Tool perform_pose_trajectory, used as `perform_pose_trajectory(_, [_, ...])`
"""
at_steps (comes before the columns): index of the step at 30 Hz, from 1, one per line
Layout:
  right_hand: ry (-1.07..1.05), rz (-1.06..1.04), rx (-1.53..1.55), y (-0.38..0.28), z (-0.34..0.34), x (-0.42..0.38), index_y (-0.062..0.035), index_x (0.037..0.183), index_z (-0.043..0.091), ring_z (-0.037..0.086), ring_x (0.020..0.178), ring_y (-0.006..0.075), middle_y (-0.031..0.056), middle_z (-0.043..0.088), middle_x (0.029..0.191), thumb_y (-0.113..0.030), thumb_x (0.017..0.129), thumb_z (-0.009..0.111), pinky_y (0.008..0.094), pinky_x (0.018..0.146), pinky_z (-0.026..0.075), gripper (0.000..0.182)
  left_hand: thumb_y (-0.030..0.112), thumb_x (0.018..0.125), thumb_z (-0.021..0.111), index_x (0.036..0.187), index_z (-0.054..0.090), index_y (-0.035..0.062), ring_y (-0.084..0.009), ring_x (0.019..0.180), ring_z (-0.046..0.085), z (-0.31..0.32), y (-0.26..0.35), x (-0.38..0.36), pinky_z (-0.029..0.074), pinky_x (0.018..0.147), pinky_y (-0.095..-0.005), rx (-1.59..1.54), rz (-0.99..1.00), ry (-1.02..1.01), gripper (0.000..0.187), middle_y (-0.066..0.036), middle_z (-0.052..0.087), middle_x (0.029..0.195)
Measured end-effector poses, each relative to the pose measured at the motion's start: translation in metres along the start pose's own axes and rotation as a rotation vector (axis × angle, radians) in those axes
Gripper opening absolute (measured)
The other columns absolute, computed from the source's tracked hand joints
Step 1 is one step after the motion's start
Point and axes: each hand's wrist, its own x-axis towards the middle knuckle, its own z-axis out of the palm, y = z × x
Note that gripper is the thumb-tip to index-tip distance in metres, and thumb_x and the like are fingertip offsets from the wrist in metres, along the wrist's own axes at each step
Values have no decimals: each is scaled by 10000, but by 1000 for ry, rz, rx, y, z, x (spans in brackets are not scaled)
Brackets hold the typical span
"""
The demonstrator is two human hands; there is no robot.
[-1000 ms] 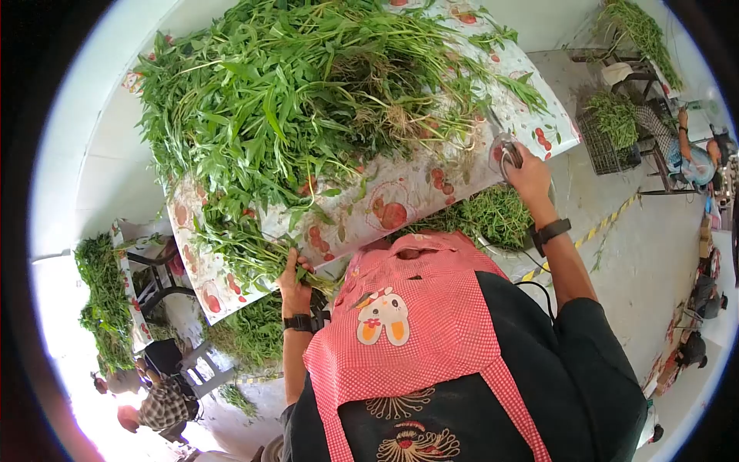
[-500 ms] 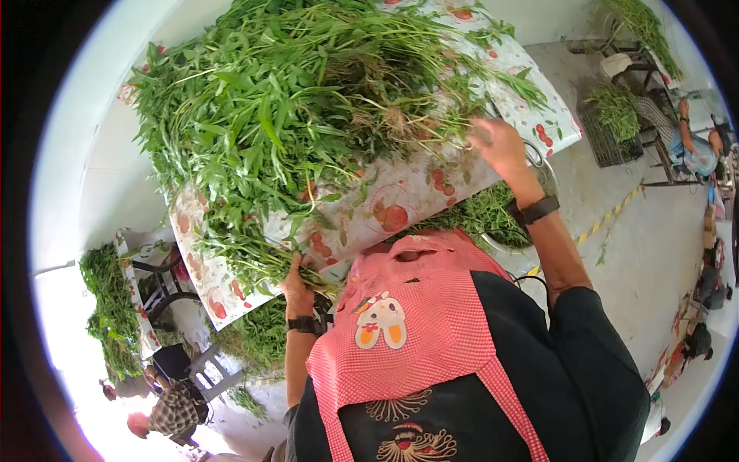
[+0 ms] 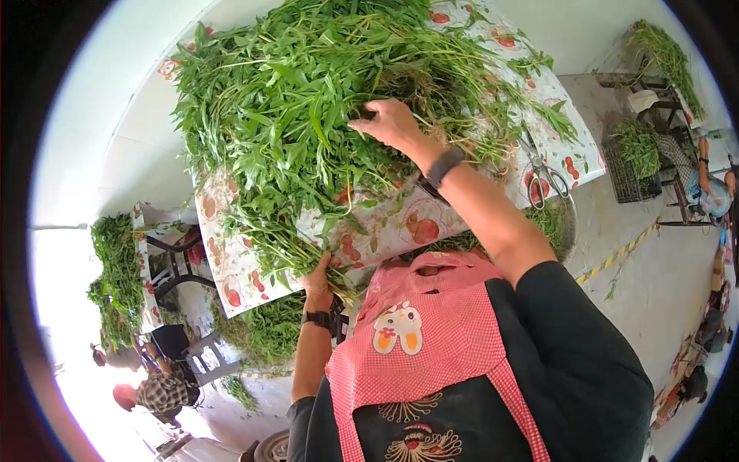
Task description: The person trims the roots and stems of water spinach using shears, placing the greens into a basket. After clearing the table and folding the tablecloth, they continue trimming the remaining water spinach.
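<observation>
A large heap of leafy green stems with brown roots lies on a table covered by a fruit-print cloth. Near the table's front edge, my left hand is closed around the stem ends of a bunch of greens, whose leaves point away to the left. My right hand reaches over the heap, thumb and fingers apart at the leaves, with nothing visible between them. A pair of scissors lies at the table's right side.
More greens are below the table in a metal basin and on the floor. A black crate with greens stands at right. Other people sit at the far right and lower left. Yellow-black tape marks the floor.
My right hand has moved left from beside the scissors to the middle of the heap, uncovering the scissors. The left hand keeps its hold on the bunch. The view has shifted slightly.
</observation>
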Motion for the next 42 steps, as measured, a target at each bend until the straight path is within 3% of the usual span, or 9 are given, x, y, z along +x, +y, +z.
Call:
perform_pose_trajectory(1, [0,50,127,-1,8,0,0,930,679,645,708,329,206,657,781,-385,723,700,385,684,501,437,-13,771,675,1066,529,52,-221,641,619,-2,-1,2,546,539,-358,-2,2,-15,335,-78,604,861])
perform_pose_trajectory(2, [-6,-67,102,8,21,1,-3,909,679,562,479,170,120,618,597,-365,747,703,337,498,449,398,-16,772,672,1074,525,57,-220,641,619,-2,-1,3,543,535,-355,-3,3,-31,344,-78,603,856])
perform_pose_trajectory(6, [-354,-101,48,-10,33,-66,-102,1039,664,574,514,221,111,613,615,-303,789,675,326,546,478,321,-26,768,662,1087,517,51,-215,627,622,17,6,-14,534,534,-338,79,123,-7,359,-71,601,880])
perform_pose_trajectory(15, [-243,-382,-149,21,24,-173,-141,1019,610,597,687,317,99,608,803,-257,780,651,404,596,492,269,21,780,677,1029,539,55,-198,637,616,14,7,-15,537,535,-310,86,88,-18,286,-56,598,864])
perform_pose_trajectory(22, [-252,-138,-109,32,-11,-193,-71,1101,572,615,829,323,140,607,1016,-182,789,625,386,721,503,335,55,792,678,1005,542,65,-182,638,600,22,14,-25,528,521,-300,123,52,34,253,-42,601,816])
perform_pose_trajectory(26, [-170,-71,5,44,-23,-201,-112,1184,544,618,814,309,117,627,942,-173,806,600,392,687,500,387,-11,776,669,1080,509,50,-217,658,629,3,1,-3,543,527,-341,22,86,-108,349,-73,597,906])
perform_pose_trajectory(32, [80,-24,-113,28,-59,-162,-134,1040,640,629,690,228,76,647,867,-126,816,594,325,597,504,229,0,762,685,1102,503,41,-219,662,635,8,5,-11,556,549,-349,76,86,-70,387,-77,598,930])
perform_pose_trajectory(37, [-51,-385,-507,15,-21,-129,-159,1036,648,492,1154,267,99,504,1262,-112,847,539,370,954,423,224,3,755,691,1106,508,40,-221,670,639,9,7,-12,558,551,-342,83,122,-72,397,-84,598,942])
perform_pose_trajectory(42, [-196,-527,-626,23,2,-127,-119,942,649,353,1292,288,108,424,1361,-154,849,522,443,1110,208,162,13,753,697,1104,513,39,-211,669,640,14,9,-17,553,554,-332,96,197,-103,397,-82,601,949])
